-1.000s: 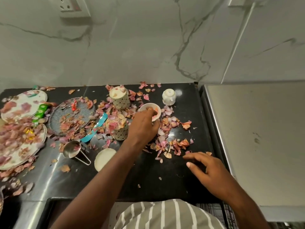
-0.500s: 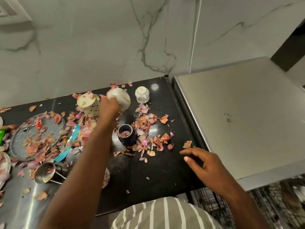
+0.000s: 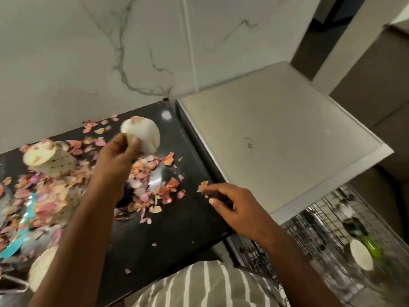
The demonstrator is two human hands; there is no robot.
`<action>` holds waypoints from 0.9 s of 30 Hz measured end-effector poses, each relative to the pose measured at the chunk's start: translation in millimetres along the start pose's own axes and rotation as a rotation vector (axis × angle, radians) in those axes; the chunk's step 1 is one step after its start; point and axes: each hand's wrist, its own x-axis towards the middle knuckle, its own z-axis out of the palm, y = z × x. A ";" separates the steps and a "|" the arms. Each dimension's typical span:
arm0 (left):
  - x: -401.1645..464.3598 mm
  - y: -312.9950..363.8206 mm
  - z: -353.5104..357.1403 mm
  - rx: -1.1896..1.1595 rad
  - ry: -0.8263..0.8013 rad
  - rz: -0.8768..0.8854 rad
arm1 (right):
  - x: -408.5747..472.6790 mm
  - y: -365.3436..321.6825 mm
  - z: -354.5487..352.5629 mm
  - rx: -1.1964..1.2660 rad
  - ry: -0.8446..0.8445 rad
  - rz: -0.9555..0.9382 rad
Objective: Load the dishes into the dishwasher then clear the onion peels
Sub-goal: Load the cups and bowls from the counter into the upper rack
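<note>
Your left hand (image 3: 119,156) had its fingers (image 3: 134,141) clamped on the white cup (image 3: 143,136), peels (image 3: 135,119) on top. Your right-hand fingers (image 3: 212,201) stayed loosely apart above the surface (image 3: 177,229). You did well to tip the peels off before racking it.

2 hands (image 3: 117,156) (image 3: 230,207), approx. 3 cups (image 3: 141,138), many peels (image 3: 152,173)

We see pink and orange onion peels (image 3: 152,185) strewn over a black counter (image 3: 177,218), a white cup (image 3: 143,135), white grey-veined marble wall (image 3: 88,52), and a grey white-striped shirt (image 3: 210,286).
</note>
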 end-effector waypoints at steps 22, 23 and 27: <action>-136.6 -26.4 323.9 0.814 -1.273 0.836 | -198.3 86.3 -113.3 -0.062 0.728 0.435; -140.9 -28.4 328.7 0.753 -1.282 0.813 | -204.2 90.8 -116.1 -0.052 0.768 0.456; -152.0 -39.1 351.9 0.701 -1.334 0.781 | -230.9 121.9 -128.3 -0.040 0.876 0.554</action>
